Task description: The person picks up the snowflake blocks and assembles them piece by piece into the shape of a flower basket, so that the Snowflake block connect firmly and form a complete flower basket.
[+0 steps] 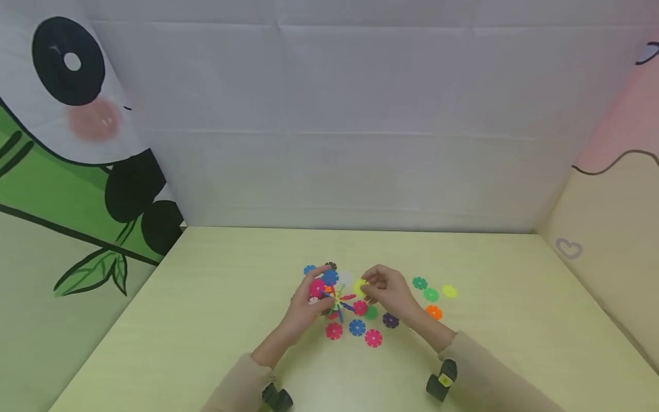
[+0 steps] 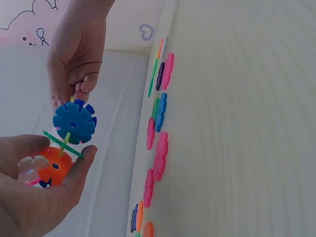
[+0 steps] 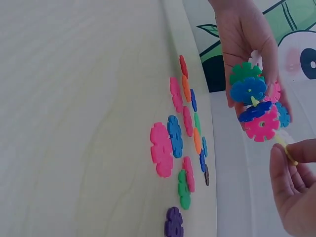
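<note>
A cluster of joined notched discs in several colours (image 1: 337, 298) is gripped between the thumb and fingers of my left hand (image 1: 304, 306). In the left wrist view the left hand (image 2: 44, 190) holds it by a green disc (image 2: 63, 143) and an orange disc (image 2: 55, 165), with a blue disc (image 2: 74, 121) at its far side. My right hand (image 1: 393, 292) pinches a yellow disc (image 1: 360, 288) beside the cluster. The right wrist view shows this yellow disc (image 3: 286, 150) edge-on between thumb and fingers of the right hand (image 3: 296, 190), close to a pink disc (image 3: 262, 124).
Loose discs lie on the table (image 1: 206, 320) around and below the hands, among them pink (image 1: 334, 331), blue (image 1: 357, 327) and purple (image 1: 390, 320) ones. Farther right are green (image 1: 431, 294), yellow (image 1: 449, 291) and orange (image 1: 434, 312) discs. A pale wall (image 1: 329, 126) stands behind the table.
</note>
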`<state>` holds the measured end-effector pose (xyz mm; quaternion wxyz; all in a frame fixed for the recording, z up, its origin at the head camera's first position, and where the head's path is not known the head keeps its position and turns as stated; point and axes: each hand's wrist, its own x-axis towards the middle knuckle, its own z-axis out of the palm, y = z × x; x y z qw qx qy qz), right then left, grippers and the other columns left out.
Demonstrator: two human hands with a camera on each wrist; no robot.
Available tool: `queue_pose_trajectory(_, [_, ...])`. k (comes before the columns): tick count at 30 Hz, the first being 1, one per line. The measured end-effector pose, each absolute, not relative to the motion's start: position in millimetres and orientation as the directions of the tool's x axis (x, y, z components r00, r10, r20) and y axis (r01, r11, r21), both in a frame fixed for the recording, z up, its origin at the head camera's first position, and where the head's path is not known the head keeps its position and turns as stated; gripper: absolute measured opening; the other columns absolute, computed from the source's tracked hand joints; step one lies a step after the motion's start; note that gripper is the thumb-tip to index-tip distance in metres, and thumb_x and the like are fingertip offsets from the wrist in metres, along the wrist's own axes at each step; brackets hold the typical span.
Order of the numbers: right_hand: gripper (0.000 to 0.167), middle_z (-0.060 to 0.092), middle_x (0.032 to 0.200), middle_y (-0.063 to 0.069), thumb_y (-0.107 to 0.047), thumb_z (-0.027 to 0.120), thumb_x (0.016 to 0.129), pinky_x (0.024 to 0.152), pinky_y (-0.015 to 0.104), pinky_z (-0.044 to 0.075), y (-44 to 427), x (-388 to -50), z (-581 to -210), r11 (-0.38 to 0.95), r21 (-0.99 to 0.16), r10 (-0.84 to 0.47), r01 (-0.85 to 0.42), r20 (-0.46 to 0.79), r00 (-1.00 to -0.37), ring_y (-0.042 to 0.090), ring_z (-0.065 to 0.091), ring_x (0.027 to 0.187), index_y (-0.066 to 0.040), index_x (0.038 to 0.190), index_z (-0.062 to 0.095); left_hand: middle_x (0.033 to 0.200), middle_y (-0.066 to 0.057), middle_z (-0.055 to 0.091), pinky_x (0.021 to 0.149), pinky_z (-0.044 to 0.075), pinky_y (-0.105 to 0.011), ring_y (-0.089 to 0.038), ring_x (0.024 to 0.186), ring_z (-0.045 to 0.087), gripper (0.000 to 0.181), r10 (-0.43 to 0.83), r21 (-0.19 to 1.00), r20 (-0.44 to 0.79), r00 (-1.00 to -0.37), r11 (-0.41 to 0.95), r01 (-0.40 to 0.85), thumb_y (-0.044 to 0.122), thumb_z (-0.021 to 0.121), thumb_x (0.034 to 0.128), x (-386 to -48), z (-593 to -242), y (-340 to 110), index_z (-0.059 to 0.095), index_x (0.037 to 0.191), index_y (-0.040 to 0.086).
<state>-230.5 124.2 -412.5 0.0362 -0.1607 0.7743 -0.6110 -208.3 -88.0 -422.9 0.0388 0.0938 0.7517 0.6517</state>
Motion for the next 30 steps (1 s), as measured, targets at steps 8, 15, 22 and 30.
queue_pose_trajectory(8, [0.012,0.061,0.079,0.009,0.007,0.063,0.086,0.064,0.047,0.055,121.7,-226.4,-414.9,0.210,-0.948,-0.285,-0.240,0.176,-0.942,0.041,0.063,0.069,0.008,0.097,0.060,0.141,-0.014,0.035,0.076,0.052,-0.036,-0.027,0.089,0.052,0.059,0.165,0.987,0.085,-0.983,0.123,0.106,0.000,0.062,0.0884,-205.9,-426.4,-85.9,0.043,0.141,0.019])
queue_pose_trajectory(15, [0.012,0.064,0.077,0.009,0.007,0.064,0.085,0.062,0.046,0.055,115.9,-222.5,-418.0,0.261,-0.915,-0.254,-0.308,0.242,-0.936,0.041,0.063,0.066,0.008,0.097,0.063,0.150,-0.013,0.029,0.092,0.042,-0.049,-0.035,0.129,0.029,0.060,0.182,0.971,0.132,-0.974,0.176,0.165,0.001,0.060,0.0887,-203.4,-426.1,-83.0,0.039,0.143,0.015])
queue_pose_trajectory(22, [0.011,0.066,0.075,0.011,0.007,0.066,0.085,0.060,0.041,0.056,114.8,-222.9,-420.7,0.293,-0.900,-0.255,-0.322,0.251,-0.934,0.039,0.063,0.065,0.008,0.096,0.066,0.149,-0.012,0.032,0.090,0.045,-0.048,-0.035,0.130,0.030,0.058,0.165,0.967,0.169,-0.972,0.163,0.195,-0.001,0.060,0.0886,-202.4,-429.1,-78.9,0.042,0.141,0.014])
queue_pose_trajectory(30, [0.014,0.065,0.083,0.018,0.006,0.064,0.086,0.061,0.031,0.056,120.9,-230.0,-419.4,0.254,-0.905,-0.222,-0.341,0.289,-0.931,0.034,0.066,0.068,0.009,0.100,0.064,0.150,-0.011,0.028,0.096,0.040,-0.054,-0.035,0.135,0.025,0.056,0.192,0.974,0.149,-0.970,0.140,0.178,0.008,0.058,0.0934,-205.5,-428.3,-74.0,0.037,0.144,0.016])
